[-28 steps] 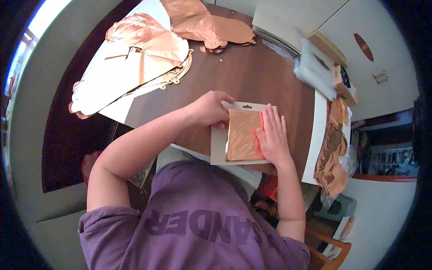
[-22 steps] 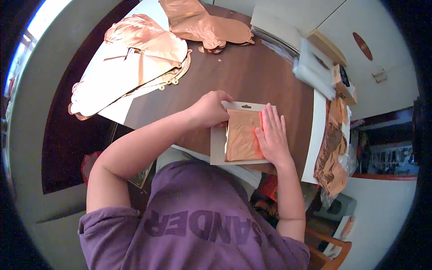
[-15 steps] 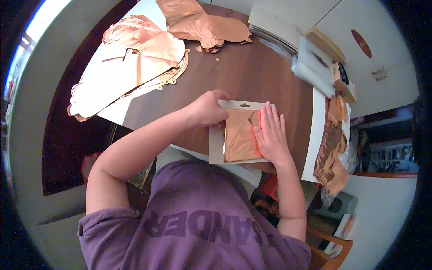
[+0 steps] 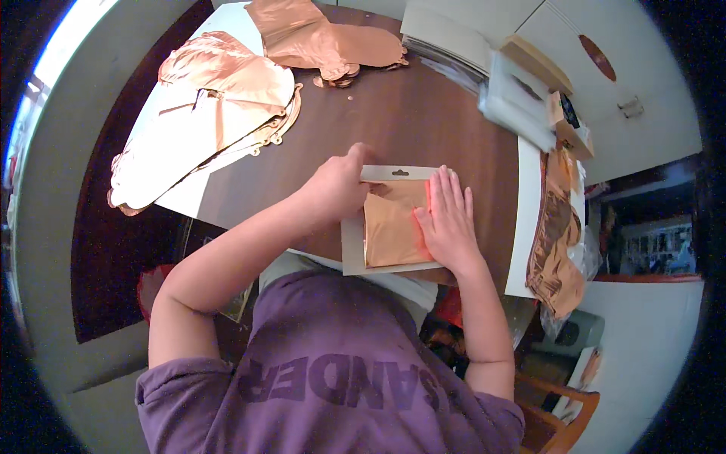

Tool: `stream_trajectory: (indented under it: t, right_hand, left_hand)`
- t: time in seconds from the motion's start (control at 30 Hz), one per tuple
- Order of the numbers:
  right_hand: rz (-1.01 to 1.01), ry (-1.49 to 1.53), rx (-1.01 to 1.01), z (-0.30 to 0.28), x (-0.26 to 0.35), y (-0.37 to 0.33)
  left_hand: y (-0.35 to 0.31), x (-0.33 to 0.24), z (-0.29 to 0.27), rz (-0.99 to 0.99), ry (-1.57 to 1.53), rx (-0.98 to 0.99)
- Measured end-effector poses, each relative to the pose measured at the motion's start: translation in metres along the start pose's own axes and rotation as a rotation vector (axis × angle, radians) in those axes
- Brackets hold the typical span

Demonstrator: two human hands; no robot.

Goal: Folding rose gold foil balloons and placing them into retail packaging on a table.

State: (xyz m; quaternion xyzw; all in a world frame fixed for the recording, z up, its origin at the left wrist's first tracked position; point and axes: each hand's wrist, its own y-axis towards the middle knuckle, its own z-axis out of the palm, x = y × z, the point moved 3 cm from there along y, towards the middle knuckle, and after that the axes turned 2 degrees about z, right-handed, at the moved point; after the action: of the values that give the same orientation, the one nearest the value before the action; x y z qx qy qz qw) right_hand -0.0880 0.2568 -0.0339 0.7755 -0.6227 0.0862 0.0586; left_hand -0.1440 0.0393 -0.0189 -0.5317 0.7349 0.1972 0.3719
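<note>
- Since the earlier frames, the left hand has shifted: a raised finger is now blurred by motion, and the foil beside it shows a crease at the upper-left corner. The right hand has kept its place on the foil, while the whole view has slid a little.
- The folded rose-gold foil packet lies between the hands, on a pale card that shows as a border past the foil's left and top edges.
- The right hand is palm down, fingers straight and close together, pressing flat along the packet's right side; it grips nothing.
- The left hand is partly curled at the packet's upper-left corner; whether its fingertips pinch the foil or only touch it, I cannot tell.
- The step in hand looks like working that corner into line with the card while the right hand keeps the bundle down.
- From here, the move seems to call for steady pressure on the right and a light touch on the left, so the crease lies flat and the layers do not spring up.
- Beyond the left hand lie a stack of foil shapes and a second foil pile; beyond the right hand, clear bags. More crumpled foil is well to its right.
</note>
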Motion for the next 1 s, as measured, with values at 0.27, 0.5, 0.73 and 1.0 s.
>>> stream_trajectory:
  t: [0.27, 0.5, 0.73, 1.0]
  right_hand:
    - [0.012, -0.015, -0.011, 0.001, 0.001, 0.000]
    - [0.040, -0.009, -0.003, 0.001, 0.002, 0.001]
    - [0.083, -0.023, 0.006, -0.002, 0.002, -0.001]
    - [-0.268, 0.037, -0.033, 0.002, 0.027, -0.003]
  left_hand:
    - [-0.047, -0.046, 0.050, 0.414, 0.655, -0.178]
    - [-0.051, -0.018, 0.065, 0.433, 0.556, -0.123]
    - [-0.052, -0.020, 0.063, 0.443, 0.608, -0.088]
    - [-0.049, -0.020, 0.065, 0.438, 0.665, -0.047]
